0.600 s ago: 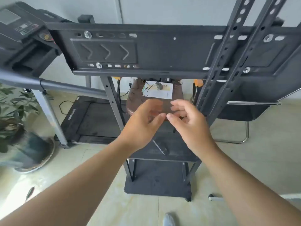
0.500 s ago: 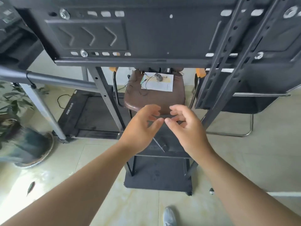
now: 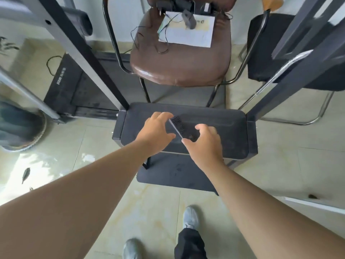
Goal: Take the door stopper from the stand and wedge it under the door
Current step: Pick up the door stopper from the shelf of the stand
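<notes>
The door stopper (image 3: 182, 128) is a dark grey wedge with a ribbed face, lying on the black shelf (image 3: 227, 131) of the stand. My left hand (image 3: 155, 132) hovers just left of it, fingers spread, fingertips near its far end. My right hand (image 3: 203, 141) curls around its near end, thumb and fingers on either side of it. Whether the stopper is lifted off the shelf cannot be told. No door is in view.
A brown chair (image 3: 179, 58) with paper and wires stands behind the stand, and a black chair (image 3: 280, 53) is at the right. The stand's slanted posts (image 3: 89, 58) rise on both sides. A treadmill (image 3: 74, 86) lies left. A lower base plate (image 3: 173, 172) sits under the shelf.
My view has tipped down from the stand's upper bracket to its shelf. Both hands have dropped from mid-air to the door stopper on the shelf.
</notes>
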